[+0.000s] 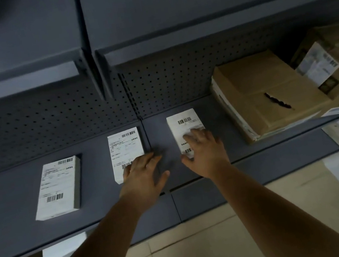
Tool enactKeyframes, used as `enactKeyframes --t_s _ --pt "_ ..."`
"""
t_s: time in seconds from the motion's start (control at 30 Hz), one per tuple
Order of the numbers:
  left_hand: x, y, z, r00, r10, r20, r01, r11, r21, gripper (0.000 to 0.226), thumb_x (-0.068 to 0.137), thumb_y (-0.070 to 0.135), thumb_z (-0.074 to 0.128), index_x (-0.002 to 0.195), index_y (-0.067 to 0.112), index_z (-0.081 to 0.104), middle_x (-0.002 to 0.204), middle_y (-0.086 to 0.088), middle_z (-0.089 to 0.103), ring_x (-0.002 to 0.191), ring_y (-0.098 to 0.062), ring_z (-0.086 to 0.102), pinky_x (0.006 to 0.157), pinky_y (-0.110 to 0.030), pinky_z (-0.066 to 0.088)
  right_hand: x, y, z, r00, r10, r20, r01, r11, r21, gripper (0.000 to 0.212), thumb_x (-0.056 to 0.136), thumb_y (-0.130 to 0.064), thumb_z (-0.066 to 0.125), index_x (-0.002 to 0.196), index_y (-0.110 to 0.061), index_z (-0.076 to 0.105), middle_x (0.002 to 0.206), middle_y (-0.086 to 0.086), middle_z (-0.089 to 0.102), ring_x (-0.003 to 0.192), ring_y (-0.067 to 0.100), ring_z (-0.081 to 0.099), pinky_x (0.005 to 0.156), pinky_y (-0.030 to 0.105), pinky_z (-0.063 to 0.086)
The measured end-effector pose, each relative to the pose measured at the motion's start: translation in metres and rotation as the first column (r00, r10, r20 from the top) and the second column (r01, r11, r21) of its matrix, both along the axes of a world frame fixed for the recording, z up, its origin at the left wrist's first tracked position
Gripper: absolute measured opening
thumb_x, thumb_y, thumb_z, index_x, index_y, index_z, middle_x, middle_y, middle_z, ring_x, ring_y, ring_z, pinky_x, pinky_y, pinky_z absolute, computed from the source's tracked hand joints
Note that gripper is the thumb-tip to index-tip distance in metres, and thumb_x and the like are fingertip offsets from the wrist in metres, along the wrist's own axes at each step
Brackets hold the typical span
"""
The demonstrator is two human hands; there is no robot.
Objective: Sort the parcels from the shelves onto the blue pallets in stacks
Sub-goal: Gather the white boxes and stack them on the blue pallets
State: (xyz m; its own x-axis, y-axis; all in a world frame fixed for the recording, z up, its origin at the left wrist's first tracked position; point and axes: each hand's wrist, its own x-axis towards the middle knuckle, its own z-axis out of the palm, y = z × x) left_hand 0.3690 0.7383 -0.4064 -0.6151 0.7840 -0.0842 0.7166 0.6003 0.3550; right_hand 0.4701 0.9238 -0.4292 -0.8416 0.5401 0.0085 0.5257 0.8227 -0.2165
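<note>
Three small white parcels with barcode labels lie flat on a grey metal shelf [101, 206]. The left parcel [59, 188] lies alone, untouched. My left hand [142, 172] reaches over the near right corner of the middle parcel [125, 151], fingers spread and laid on it. My right hand [202, 147] lies with straight fingers on the near part of the right parcel [185, 128]. Neither parcel is lifted off the shelf.
A large brown cardboard box [263, 95] with a torn top stands on the shelf to the right, another labelled box [318, 62] behind it. A perforated back panel [51, 120] and an upper shelf [18, 79] close in above. Tiled floor [205, 249] lies below; a white parcel [61, 250] shows under the shelf.
</note>
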Motion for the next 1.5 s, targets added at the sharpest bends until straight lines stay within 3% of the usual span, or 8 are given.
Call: enactKeyframes --t_s 0.17,0.33,0.6,0.73,0.83,1.1,1.5 --pt "-0.015 0.001 -0.018 0.998 0.038 -0.056 -0.036 0.999 0.037 0.068 0.081 0.065 0.028 0.132 0.027 0.052 0.14 0.003 0.047 0.131 -0.02 0.038 0.108 -0.046 0.027 -0.016 0.008 -0.023 0.996 -0.021 0.09 0.02 1.0 0.005 0.069 0.081 -0.058 0.047 0.143 -0.029 0.035 0.154 0.002 0.025 0.137 0.032 0.024 0.102 0.057 0.033" --pt "-0.018 -0.003 -0.027 0.991 0.098 -0.09 -0.096 0.995 0.02 0.067 0.083 0.065 0.026 0.135 0.03 0.047 0.145 0.004 0.041 0.136 -0.019 0.032 0.111 -0.047 0.022 -0.016 0.006 -0.036 0.992 -0.054 0.111 0.054 0.999 0.01 0.074 0.084 -0.061 0.046 0.149 -0.03 0.025 0.158 -0.001 0.016 0.141 0.031 0.016 0.102 0.053 0.035" --pt "-0.017 -0.015 -0.029 0.962 0.236 -0.135 -0.25 0.964 -0.095 0.073 0.082 0.069 0.017 0.146 0.035 0.028 0.159 0.002 0.011 0.145 -0.023 0.008 0.115 -0.053 0.009 -0.013 -0.007 -0.026 0.994 -0.09 0.059 0.088 0.996 0.028 0.068 0.085 -0.057 0.05 0.146 -0.031 0.034 0.156 -0.001 0.023 0.137 0.032 0.025 0.096 0.054 0.036" --pt "-0.024 -0.013 -0.03 0.951 0.289 -0.113 -0.306 0.935 -0.178 0.072 0.087 0.07 0.022 0.15 0.038 0.006 0.16 0.002 -0.011 0.146 -0.025 -0.008 0.115 -0.058 0.001 -0.011 -0.021 -0.019 0.993 -0.098 -0.062 0.102 0.993 0.062 0.063 0.08 -0.055 0.05 0.136 -0.026 0.051 0.146 0.003 0.042 0.125 0.035 0.041 0.084 0.055 0.044" --pt "-0.024 -0.008 -0.037 0.953 0.285 -0.099 -0.3 0.934 -0.195 0.073 0.088 0.07 0.024 0.15 0.036 0.005 0.159 0.0 -0.015 0.146 -0.026 -0.01 0.114 -0.061 0.003 -0.007 -0.029 -0.015 0.989 -0.089 -0.121 0.1 0.991 0.088 0.062 0.08 -0.054 0.051 0.134 -0.025 0.053 0.144 0.003 0.044 0.123 0.036 0.043 0.082 0.055 0.046" --pt "-0.027 0.003 -0.053 0.954 0.258 -0.155 -0.285 0.938 -0.195 0.067 0.091 0.062 0.029 0.147 0.029 0.014 0.159 -0.003 0.001 0.145 -0.029 0.002 0.107 -0.056 0.025 0.004 -0.044 -0.015 0.977 -0.099 -0.188 0.127 0.982 0.141 0.06 0.079 -0.056 0.047 0.129 -0.025 0.058 0.143 0.002 0.045 0.121 0.033 0.045 0.082 0.051 0.045" --pt "-0.036 -0.041 -0.006 0.969 0.188 -0.159 -0.19 0.982 0.002 0.062 0.087 0.056 0.041 0.143 0.03 0.034 0.157 0.007 0.014 0.14 -0.02 0.015 0.106 -0.058 0.022 -0.016 -0.093 0.021 0.971 -0.096 -0.218 0.132 0.978 0.161 0.059 0.079 -0.055 0.045 0.128 -0.025 0.059 0.137 -0.001 0.051 0.117 0.033 0.049 0.078 0.049 0.047"
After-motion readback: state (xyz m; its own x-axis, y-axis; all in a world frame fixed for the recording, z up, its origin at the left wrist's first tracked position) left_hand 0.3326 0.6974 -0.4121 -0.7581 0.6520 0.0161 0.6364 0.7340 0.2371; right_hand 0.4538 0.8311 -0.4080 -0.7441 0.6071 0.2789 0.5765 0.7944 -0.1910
